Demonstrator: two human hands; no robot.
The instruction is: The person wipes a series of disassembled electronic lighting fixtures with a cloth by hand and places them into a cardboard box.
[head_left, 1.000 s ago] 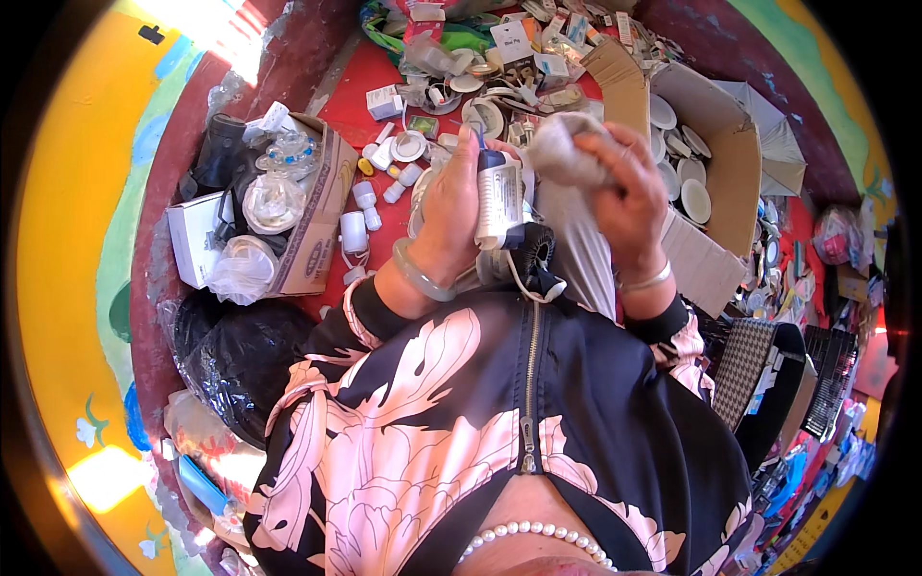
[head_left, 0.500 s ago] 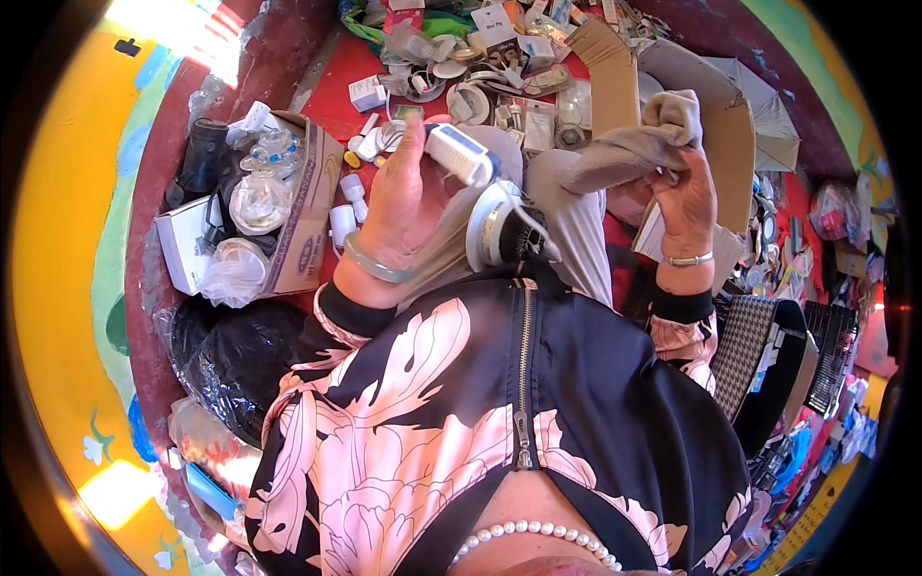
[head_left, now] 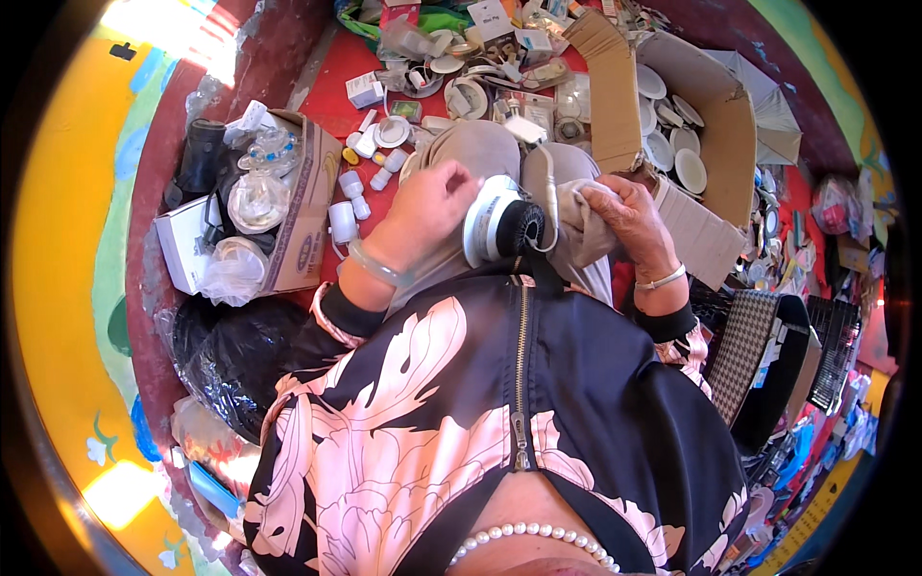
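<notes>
A round white downlight (head_left: 488, 223) with a black ribbed back rests in my lap. Its pale cable runs up to a small white driver box (head_left: 523, 131) lying between my knees. My left hand (head_left: 427, 206) is closed, fingers curled inward, with the tips at the lamp's upper left rim; whether they pinch it is hidden. To the right of the lamp, my right hand (head_left: 634, 223) grips a bunched beige cloth (head_left: 579, 228) over my thigh.
An open cardboard box (head_left: 722, 96) holding several round white lamps stands at the right. At the left is another carton (head_left: 305, 206) with wrapped items. White bulb-like pieces (head_left: 351, 197) and a pile of small packaged goods (head_left: 490, 72) lie on the red floor beyond.
My right hand has brought the cloth down and left, beside the lamp. My left hand has curled from open and lowered. The driver box has moved away from it, onto my knees.
</notes>
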